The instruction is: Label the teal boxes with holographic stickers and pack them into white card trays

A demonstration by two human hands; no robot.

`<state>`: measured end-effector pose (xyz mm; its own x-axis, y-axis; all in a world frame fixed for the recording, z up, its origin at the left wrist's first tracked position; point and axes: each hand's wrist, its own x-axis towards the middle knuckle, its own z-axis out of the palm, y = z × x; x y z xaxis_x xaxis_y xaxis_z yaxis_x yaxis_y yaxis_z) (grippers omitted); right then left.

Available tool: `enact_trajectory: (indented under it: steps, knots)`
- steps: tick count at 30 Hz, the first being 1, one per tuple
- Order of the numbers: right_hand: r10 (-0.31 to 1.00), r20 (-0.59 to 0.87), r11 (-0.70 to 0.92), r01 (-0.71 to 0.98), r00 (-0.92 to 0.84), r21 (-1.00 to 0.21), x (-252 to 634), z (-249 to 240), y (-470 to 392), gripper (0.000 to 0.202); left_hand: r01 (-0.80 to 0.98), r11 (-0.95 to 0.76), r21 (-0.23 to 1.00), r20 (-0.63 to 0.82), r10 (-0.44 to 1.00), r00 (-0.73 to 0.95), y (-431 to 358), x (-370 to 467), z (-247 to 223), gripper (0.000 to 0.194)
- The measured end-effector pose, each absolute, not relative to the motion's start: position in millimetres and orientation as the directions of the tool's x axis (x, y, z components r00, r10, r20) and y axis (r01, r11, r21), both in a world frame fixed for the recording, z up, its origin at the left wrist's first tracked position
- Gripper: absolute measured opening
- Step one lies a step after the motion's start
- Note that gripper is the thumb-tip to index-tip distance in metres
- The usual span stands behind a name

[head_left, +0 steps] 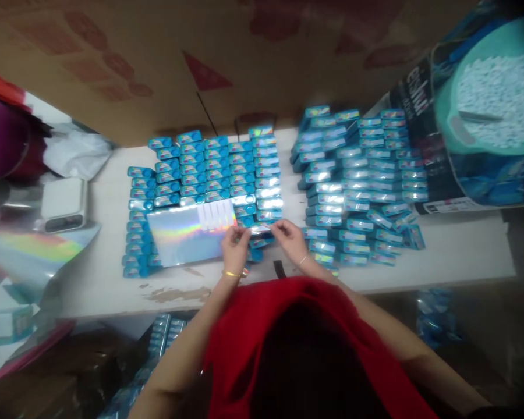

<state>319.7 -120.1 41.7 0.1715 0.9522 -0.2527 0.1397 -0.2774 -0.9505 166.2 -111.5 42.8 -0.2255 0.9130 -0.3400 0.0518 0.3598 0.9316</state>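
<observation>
My left hand point(236, 245) and my right hand point(289, 237) face each other near the front of the table, fingertips pinched. Between them stretches a small shiny sticker strip point(261, 229), one end at each hand, over a small blue box. Whether it touches that box I cannot tell. Just left of my left hand, a rainbow-silver sticker sheet point(186, 235) lies on top of blue boxes, with several pale strips at its upper right. Rows of small blue boxes point(217, 152) stand behind the sheet. More blue boxes with shiny tops point(356, 173) are stacked right of my right hand.
A large cardboard sheet point(157, 70) rises behind the white table point(463, 244). At right, a turquoise basin point(449, 116) of pale small pieces sits on a dark printed carton point(423, 139). A white device point(64, 203), plastic bag point(76, 152) and another shiny sheet point(48, 253) are at left.
</observation>
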Motion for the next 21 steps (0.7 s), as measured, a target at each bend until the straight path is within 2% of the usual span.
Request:
enact_trajectory:
  steps: [2, 4, 7, 12, 18, 21]
  knots:
    - [0.967, -0.151, -0.22, 0.368, 0.205, -0.904, 341, 35, -120, 0.024, 0.249, 0.246, 0.937, -0.206, 0.963, -0.176, -111, 181, 32, 0.013]
    - [0.977, -0.086, -0.185, 0.568, 0.197, -0.802, 355, 29, -119, 0.022, 0.431, 0.143, 0.891, -0.086, 0.985, -0.148, -110, 192, 23, 0.011]
    - [0.983, -0.075, -0.176, 0.756, 0.166, -0.631, 362, 22, -117, 0.022, 0.612, 0.104, 0.784, -0.012, 0.988, -0.152, -109, 203, 16, 0.009]
    - [0.988, -0.093, -0.15, 0.88, 0.121, -0.45, 360, 16, -117, 0.023, 0.755, 0.095, 0.649, -0.013, 0.993, -0.114, -108, 209, 10, 0.009]
    - [0.987, -0.142, -0.123, 0.935, 0.079, -0.332, 360, 11, -116, 0.022, 0.825, 0.096, 0.556, -0.088, 0.995, -0.056, -101, 211, 9, 0.005]
    - [0.989, -0.136, -0.106, 0.945, 0.067, -0.309, 358, 12, -119, 0.027, 0.837, 0.127, 0.533, -0.091, 0.991, -0.093, -98, 208, 12, 0.022]
